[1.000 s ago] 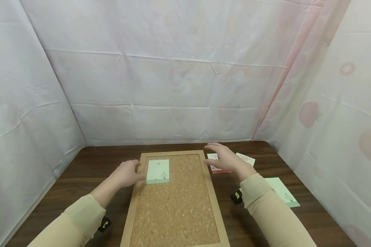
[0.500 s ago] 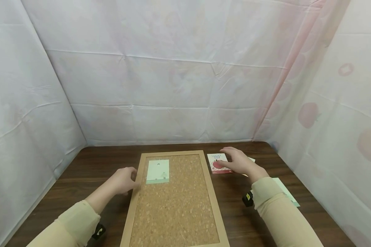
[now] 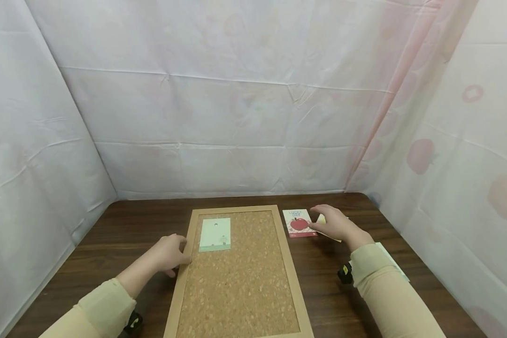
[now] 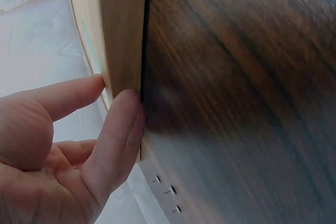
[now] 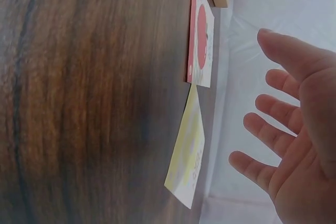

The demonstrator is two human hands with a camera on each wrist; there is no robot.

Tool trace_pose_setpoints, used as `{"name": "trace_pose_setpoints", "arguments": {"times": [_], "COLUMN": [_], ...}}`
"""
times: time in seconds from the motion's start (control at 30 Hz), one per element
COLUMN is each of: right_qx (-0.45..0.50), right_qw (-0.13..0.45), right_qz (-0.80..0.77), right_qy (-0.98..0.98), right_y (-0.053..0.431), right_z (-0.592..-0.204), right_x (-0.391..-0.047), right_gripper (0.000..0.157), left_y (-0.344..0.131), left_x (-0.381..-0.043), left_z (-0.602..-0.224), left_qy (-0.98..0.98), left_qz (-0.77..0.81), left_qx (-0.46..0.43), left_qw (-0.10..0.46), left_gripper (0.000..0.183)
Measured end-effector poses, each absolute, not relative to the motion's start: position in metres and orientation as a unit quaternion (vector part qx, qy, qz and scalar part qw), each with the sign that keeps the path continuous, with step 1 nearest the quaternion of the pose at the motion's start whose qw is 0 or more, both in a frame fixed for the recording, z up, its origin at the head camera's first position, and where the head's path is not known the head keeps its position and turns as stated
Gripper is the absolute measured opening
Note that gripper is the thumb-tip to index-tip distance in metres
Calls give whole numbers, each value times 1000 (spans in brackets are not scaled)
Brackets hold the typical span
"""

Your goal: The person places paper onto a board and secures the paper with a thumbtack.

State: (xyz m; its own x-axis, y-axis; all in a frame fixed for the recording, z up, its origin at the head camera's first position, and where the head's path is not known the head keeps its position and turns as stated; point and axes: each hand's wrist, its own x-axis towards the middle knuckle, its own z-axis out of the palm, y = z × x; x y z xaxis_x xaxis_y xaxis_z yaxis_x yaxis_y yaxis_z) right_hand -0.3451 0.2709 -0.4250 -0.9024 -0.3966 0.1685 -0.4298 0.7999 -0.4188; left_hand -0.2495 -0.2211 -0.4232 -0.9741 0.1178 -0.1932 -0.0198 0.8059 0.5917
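Note:
A wood-framed cork board (image 3: 241,281) lies on the table, with a pale green card (image 3: 215,234) on its upper left part. My left hand (image 3: 167,255) rests at the board's left edge. In the left wrist view its thumb (image 4: 84,93) touches the frame (image 4: 122,30) and its fingers lie against the outer side. My right hand (image 3: 335,224) hovers with spread fingers at the right, close over the cards and holding nothing. Beside it lie a "Lucky Day" card with a red apple (image 3: 299,224) and a yellow-and-white card (image 5: 186,156), partly hidden by the hand in the head view.
Another pale green card (image 3: 390,258) lies farther right, mostly behind the right sleeve (image 3: 388,286). Several small pins (image 4: 170,190) show on the table in the left wrist view. White curtains (image 3: 232,117) with faint fruit prints surround the dark wood table (image 3: 148,216).
My right hand has moved right, off the board's edge and past the apple card, uncovering it. My left hand has drawn slightly down from the green card to the frame's left side.

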Motion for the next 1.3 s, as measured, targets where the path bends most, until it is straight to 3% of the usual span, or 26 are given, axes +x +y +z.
{"name": "trace_pose_setpoints", "arguments": {"times": [0.33, 0.53, 0.6, 0.8, 0.93, 1.07, 1.3], "right_qx": [217, 220, 219, 234, 267, 262, 252], "right_qw": [29, 9, 2, -1, 6, -17, -36], "right_qz": [212, 195, 190, 177, 161, 156, 153], "right_qy": [-953, -956, -957, -956, -950, -952, -955], "right_y": [267, 258, 256, 249, 243, 238, 235], "right_z": [-432, -437, -439, -441, -444, -447, -448], "right_x": [-351, -355, -356, -358, -361, -362, -355], "right_gripper": [53, 54, 54, 45, 23, 3, 7], "left_y": [-219, -216, -215, -211, -210, -209, -210], "left_x": [-245, -245, -245, -247, -249, -250, -249], "left_z": [-426, -424, -423, -419, -417, -417, -417], "left_qy": [939, 942, 944, 949, 947, 947, 947], "left_qz": [326, 314, 307, 286, 289, 286, 286], "left_qx": [26, 26, 31, 42, 36, 36, 37], "left_qw": [110, 113, 114, 125, 135, 140, 139], "left_gripper": [66, 19, 13, 16, 24, 14, 17]}}
